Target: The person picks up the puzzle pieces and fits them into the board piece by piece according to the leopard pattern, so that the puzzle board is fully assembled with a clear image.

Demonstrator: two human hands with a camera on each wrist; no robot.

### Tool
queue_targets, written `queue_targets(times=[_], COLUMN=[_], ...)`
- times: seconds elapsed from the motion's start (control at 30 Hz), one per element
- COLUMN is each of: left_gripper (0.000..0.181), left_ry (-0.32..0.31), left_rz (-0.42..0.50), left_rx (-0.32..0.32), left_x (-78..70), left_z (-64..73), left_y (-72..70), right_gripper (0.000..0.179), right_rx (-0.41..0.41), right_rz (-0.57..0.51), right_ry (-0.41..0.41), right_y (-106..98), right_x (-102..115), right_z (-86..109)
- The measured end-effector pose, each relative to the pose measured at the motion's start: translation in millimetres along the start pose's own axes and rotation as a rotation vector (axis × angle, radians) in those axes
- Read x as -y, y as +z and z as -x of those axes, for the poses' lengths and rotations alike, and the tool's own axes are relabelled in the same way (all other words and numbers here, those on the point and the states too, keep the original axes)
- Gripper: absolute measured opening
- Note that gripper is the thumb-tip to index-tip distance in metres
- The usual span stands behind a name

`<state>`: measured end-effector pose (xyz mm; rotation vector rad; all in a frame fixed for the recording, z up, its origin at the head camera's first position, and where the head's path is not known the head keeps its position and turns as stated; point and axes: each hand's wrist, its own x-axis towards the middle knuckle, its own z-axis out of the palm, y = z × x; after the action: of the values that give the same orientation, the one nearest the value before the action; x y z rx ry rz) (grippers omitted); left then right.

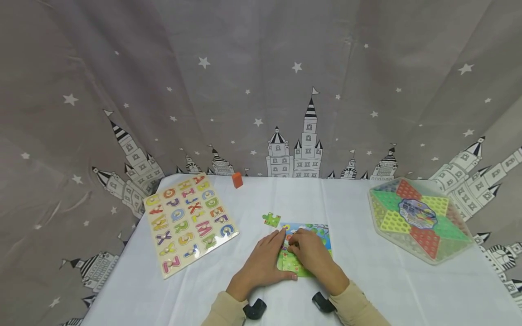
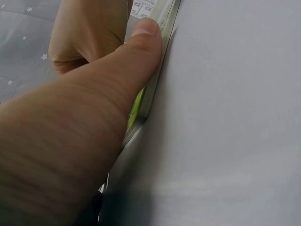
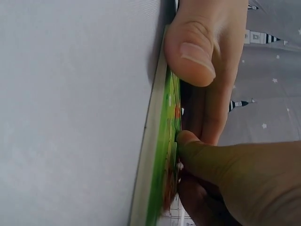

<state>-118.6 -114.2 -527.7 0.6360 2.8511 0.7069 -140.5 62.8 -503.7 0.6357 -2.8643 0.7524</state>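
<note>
A colourful jigsaw puzzle (image 1: 323,230) with a blue and green picture lies flat on the white table. My left hand (image 1: 266,261) rests along its left side with fingers straight, the thumb stretched over the near edge. In the left wrist view, the thumb (image 2: 136,52) lies against that edge. My right hand (image 1: 311,253) is bent over the middle of the puzzle. Its thumb and fingers (image 3: 190,141) pinch a small green puzzle piece (image 3: 174,151) at the picture's surface, mostly hidden. A loose green puzzle piece (image 1: 271,220) lies beyond the left fingertips.
To the left lies a wooden alphabet board (image 1: 191,226) with coloured letters. A small red-orange block (image 1: 237,180) stands at the table's back edge. At the right is a hexagonal Chinese checkers board (image 1: 420,219). A grey curtain (image 1: 261,81) with castles hangs behind.
</note>
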Motion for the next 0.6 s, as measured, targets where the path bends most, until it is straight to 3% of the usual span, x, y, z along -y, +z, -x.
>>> queue_targets(times=[0.17,0.37,0.6], left_gripper=[0.122,0.123,0.129], left_ry=[0.002,-0.003,-0.008], left_rz=[-0.008,0.015,0.026], left_rx=[-0.001,0.014,0.042], left_x=[-0.1,0.4,2.6], left_z=[-0.3,-0.8,-1.1], left_y=[0.0,-3.2,-5.9], right_gripper=[0.008,0.003,0.018], right_rx=[0.023,0.142,0.238], right_rz=[-0.034,-0.182,-0.221], right_ry=[-0.012,0.033,0.064], right_y=[-0.1,-13.7,-34.8], right_x=[-3.4,-16.3,-30.5], right_z=[-1.8,-9.8,-43.6])
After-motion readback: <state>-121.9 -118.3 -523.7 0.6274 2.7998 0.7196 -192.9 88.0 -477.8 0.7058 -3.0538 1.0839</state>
